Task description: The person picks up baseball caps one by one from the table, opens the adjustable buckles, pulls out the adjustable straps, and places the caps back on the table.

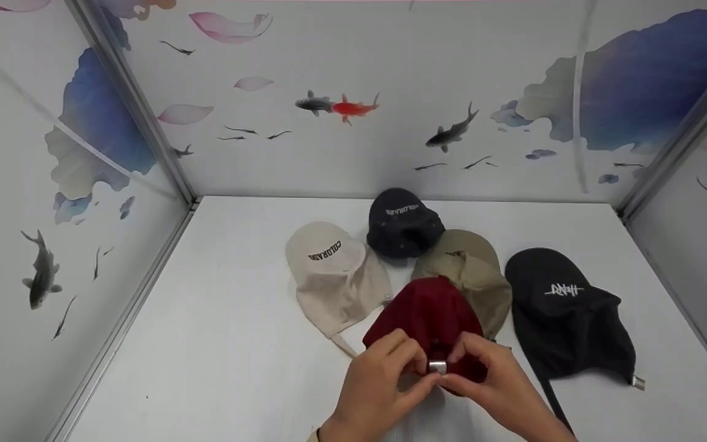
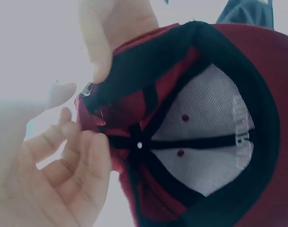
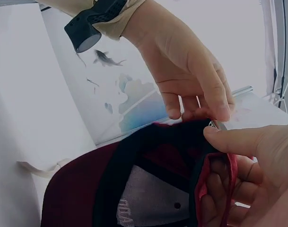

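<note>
Both hands hold a dark red baseball cap (image 1: 433,313) by its back strap, near the front of the table. A silver buckle (image 1: 437,367) sits on that strap between the thumbs. My left hand (image 1: 381,380) pinches the strap on the buckle's left side with thumb and curled fingers. From the other side my right hand (image 1: 498,380) pinches it, the thumb close to the buckle; in the right wrist view its fingers reach inside the cap's edge. The cap's inside (image 2: 200,127) shows dark seam bands and pale mesh-like backing in the left wrist view.
Behind the red cap lie a beige cap (image 1: 338,276), a navy cap (image 1: 404,224) and an olive cap (image 1: 482,276). A black cap (image 1: 568,313) with a loose strap lies at the right. All rest on a white table (image 1: 206,331) enclosed by printed panels (image 1: 353,153).
</note>
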A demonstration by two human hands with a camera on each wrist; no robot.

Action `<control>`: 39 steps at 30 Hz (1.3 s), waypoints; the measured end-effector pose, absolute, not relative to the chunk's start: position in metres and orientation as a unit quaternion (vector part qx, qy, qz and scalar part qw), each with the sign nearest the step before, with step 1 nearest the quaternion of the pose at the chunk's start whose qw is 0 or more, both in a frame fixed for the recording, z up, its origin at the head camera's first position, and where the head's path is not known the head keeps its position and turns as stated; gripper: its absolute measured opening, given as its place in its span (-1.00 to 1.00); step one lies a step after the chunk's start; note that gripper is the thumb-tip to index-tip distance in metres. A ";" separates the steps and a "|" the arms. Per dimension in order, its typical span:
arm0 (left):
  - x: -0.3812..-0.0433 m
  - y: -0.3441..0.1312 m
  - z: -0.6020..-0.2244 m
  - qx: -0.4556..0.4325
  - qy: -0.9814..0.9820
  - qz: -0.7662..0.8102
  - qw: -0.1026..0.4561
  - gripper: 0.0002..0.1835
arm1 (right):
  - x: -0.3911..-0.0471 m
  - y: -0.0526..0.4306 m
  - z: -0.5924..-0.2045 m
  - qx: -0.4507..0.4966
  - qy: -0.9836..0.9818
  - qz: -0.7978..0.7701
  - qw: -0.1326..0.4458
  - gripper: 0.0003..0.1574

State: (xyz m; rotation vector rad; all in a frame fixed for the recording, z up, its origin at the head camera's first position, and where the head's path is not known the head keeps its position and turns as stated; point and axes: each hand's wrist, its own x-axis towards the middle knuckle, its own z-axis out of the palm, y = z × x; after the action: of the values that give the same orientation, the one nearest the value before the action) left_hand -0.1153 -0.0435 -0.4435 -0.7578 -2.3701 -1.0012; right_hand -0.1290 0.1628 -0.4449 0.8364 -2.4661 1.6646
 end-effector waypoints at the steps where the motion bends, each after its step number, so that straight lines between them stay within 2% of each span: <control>1: -0.115 -0.043 -0.444 -0.272 -0.865 -0.358 0.223 -0.73 | -0.129 0.162 -0.445 0.275 -0.797 0.537 0.030 -0.75; 8: -0.115 -0.043 -0.448 -0.249 -0.875 -0.362 0.202 -0.70 | -0.133 0.161 -0.452 0.329 -0.769 0.545 0.059 -0.75; 20: -0.114 -0.037 -0.452 -0.204 -0.885 -0.346 0.233 -0.71 | -0.135 0.160 -0.455 0.353 -0.775 0.517 0.092 -0.69; 31: -0.113 -0.042 -0.448 -0.202 -0.890 -0.361 0.192 -0.86 | -0.135 0.158 -0.456 0.328 -0.783 0.521 0.089 -0.75; 39: -0.114 -0.049 -0.446 -0.210 -0.866 -0.431 0.146 -0.85 | -0.135 0.163 -0.454 0.309 -0.782 0.539 0.059 -0.78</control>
State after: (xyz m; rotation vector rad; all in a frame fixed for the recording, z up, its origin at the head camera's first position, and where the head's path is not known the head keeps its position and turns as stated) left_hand -0.1140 -0.0491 -0.4460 -0.6043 -2.4931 -1.2399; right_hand -0.1353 0.1626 -0.4542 0.9359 -2.3675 1.6313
